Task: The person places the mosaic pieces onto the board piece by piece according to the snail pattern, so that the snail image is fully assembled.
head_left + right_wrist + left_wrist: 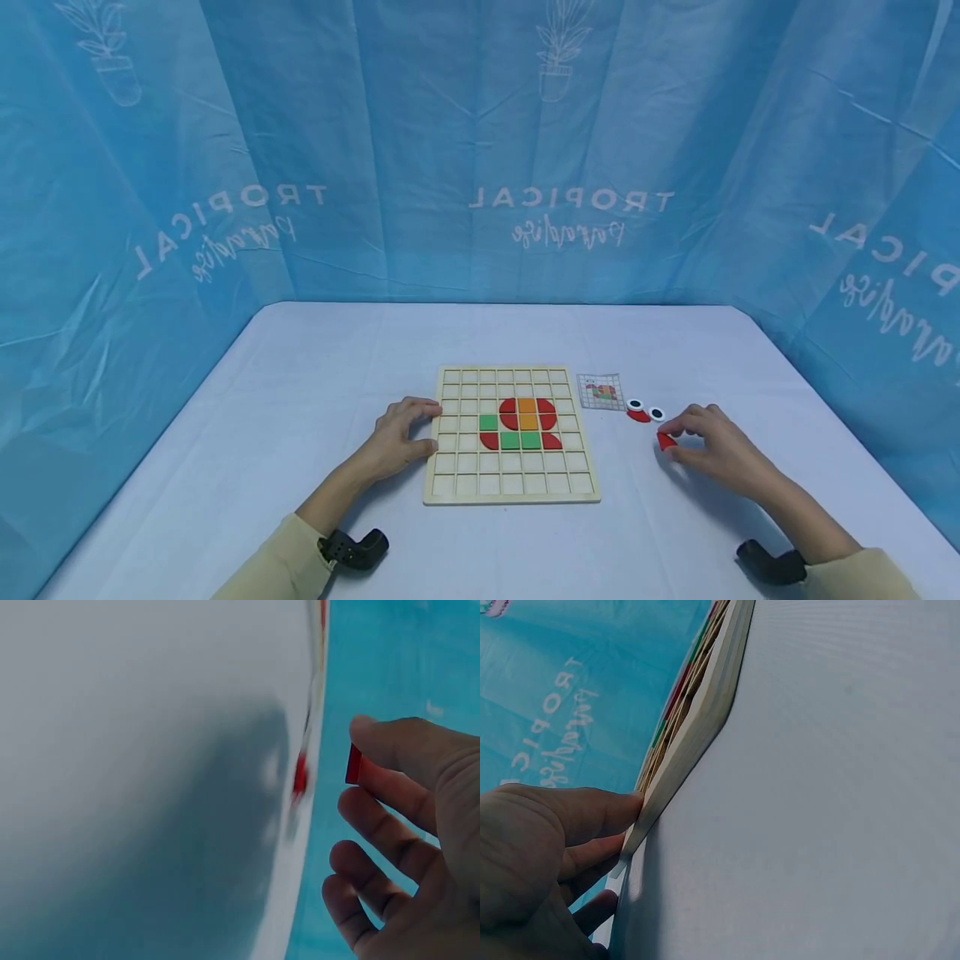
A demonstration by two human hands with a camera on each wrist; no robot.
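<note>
A square wooden grid board lies on the white table, with red, orange and green tiles in some of its cells. My left hand rests against the board's left edge, thumb and fingers spread along it; the left wrist view shows the thumb touching the rim. To the right of the board, my right hand pinches a small red tile between thumb and index finger. In the right wrist view that red tile is seen edge-on and partly covered by the thumb, with the other fingers loosely bent.
A small pattern card lies beside the board's upper right corner. Next to it are two round eye pieces and another red tile. A blue printed curtain surrounds the back and sides of the table.
</note>
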